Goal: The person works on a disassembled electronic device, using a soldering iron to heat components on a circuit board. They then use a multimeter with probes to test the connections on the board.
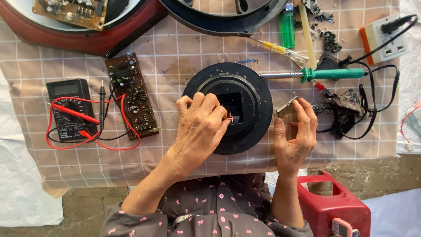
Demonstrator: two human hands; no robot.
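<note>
Pinching a thin red wire [231, 118] at frame centre, left hand [199, 127] rests on round black plastic speaker [250, 109]; right hand [296, 136] grasps small silvery metal plate [285, 108] just right of it.

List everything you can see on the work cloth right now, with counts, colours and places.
round speaker unit: 1, black, centre of checked cloth
circuit board: 1, brown, left of the speaker unit
multimeter: 1, black, far left, red and black leads around it
soldering iron: 1, green handle, upper right
lighter: 1, green, top
screwdriver: 1, yellow handle, beside the lighter
power socket: 1, white and orange, top right
plastic stool: 1, red, bottom right
left hand: pinching a small part over the speaker unit
right hand: holding a small metal piece
</note>
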